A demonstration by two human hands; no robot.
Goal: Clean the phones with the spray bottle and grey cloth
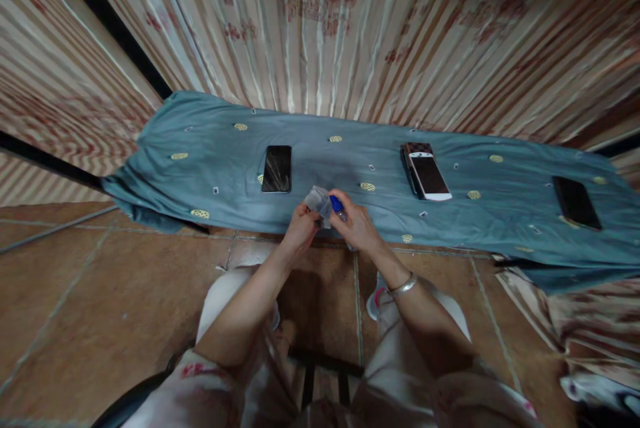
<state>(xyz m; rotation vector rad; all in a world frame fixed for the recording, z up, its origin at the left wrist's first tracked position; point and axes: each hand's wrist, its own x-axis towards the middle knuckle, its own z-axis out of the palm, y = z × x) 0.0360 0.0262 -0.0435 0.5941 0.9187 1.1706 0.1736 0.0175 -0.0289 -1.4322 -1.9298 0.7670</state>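
My left hand (pixel 301 227) is closed on a crumpled grey cloth (pixel 318 200), held above the front edge of the covered table. Right beside it, my right hand (pixel 357 223) grips a small clear bottle with a blue top (pixel 337 205), close against the cloth. Most of the bottle is hidden by my fingers. Beyond my left hand a black phone (pixel 277 169) lies flat, its screen reflecting streaks of light. To the right, a white-framed phone (pixel 430 176) rests on or against darker items, one with a checkered surface.
A teal patterned sheet (pixel 320 161) covers the long narrow table. Another dark phone (pixel 577 203) lies near its right end. Patterned curtains (pixel 325 35) hang behind, and a black pole (pixel 115 21) slants at left. Below are tiled floor (pixel 75 295) and my legs.
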